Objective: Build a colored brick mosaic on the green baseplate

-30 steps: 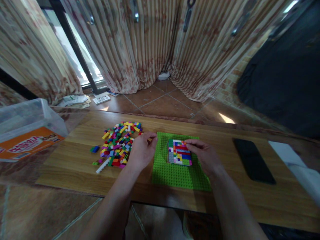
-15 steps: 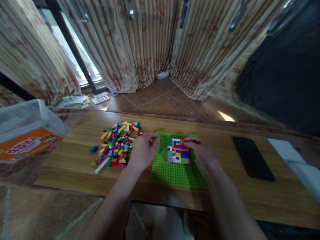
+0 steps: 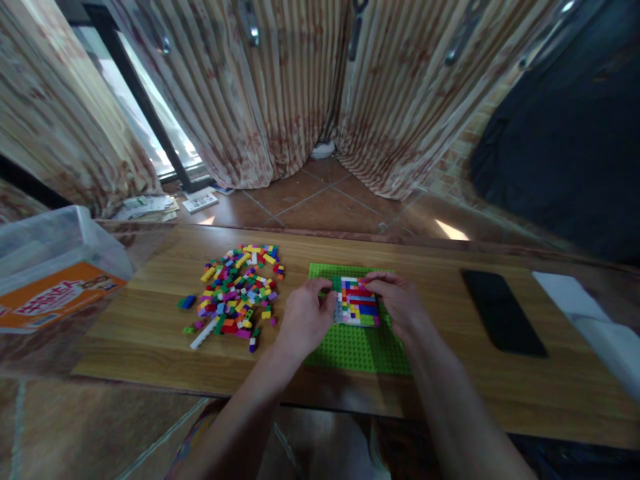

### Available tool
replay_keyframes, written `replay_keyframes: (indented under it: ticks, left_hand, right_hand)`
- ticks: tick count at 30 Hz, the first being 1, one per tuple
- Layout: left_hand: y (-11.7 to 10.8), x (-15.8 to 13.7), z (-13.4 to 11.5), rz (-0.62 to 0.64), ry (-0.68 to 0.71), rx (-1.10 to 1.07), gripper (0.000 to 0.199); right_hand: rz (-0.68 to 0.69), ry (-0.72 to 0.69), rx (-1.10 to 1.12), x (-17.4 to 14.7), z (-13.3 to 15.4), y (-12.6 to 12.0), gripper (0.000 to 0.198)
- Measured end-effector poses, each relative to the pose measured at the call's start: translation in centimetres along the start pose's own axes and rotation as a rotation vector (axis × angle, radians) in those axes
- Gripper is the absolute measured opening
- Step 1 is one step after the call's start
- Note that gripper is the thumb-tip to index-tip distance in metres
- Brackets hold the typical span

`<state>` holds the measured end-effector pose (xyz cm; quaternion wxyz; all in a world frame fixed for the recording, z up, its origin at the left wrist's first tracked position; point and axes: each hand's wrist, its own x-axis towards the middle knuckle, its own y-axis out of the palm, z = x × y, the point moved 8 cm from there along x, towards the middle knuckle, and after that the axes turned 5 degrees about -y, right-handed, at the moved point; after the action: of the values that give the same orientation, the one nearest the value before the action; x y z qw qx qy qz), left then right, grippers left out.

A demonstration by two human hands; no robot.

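Note:
A small rectangular panel of toy bricks [image 3: 361, 305] in many colours rests on a green studded baseplate [image 3: 350, 357]. At its left edge is my left hand [image 3: 307, 317], thumb and forefinger curled together against the upper left side. My right hand [image 3: 397, 300] has its thumb and forefinger closed on the upper right corner of the panel. Any small brick between the fingertips is hidden. Left of the baseplate, a heap of loose toy bricks [image 3: 237, 287] lies spread on the wooden table.
A clear plastic box [image 3: 45, 247] with an orange label stands at the table's left end. To the right lie a black phone-like slab [image 3: 503, 313] and white paper [image 3: 575, 300]. Beyond the table are a tiled floor and striped curtains [image 3: 280, 100].
My left hand has moved right from beside the brick heap to the panel's left edge, uncovering more loose bricks. My right hand stays at the upper right corner.

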<state>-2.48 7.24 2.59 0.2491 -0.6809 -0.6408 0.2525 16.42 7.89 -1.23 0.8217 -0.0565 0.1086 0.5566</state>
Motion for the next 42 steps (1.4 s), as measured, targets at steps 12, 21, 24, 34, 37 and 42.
replay_keyframes:
  ticks: [12,21,24,34,37,42]
  left_hand:
    - [-2.6,1.2,1.5,-0.062,-0.006,0.047,0.022]
    - [-7.7,2.4,4.8,-0.19,-0.19,0.528,0.017]
    - [-7.1,2.5,4.5,-0.208,-0.185,0.615,0.022]
    - [-5.4,3.2,3.9,-0.251,-0.18,0.721,0.025]
    - [-5.8,3.1,3.2,-0.294,-0.121,0.609,0.026]
    - [-4.2,2.4,1.9,-0.164,-0.033,-0.151,0.026]
  right_hand:
    - [0.002,-0.022,0.044,-0.2,0.1,-0.9,0.024]
    - [0.019,-0.014,0.044,-0.1,-0.6,-0.5,0.023]
    - [0.015,-0.011,0.05,-0.2,-0.6,-0.6,0.023]
    - [0.088,-0.063,-0.009,-1.3,-0.7,0.2,0.026]
    - [0.008,-0.134,-0.029,-1.4,-0.2,-0.5,0.026]
    - [-0.003,-0.423,-0.189,-2.5,2.8,-0.6,0.022]
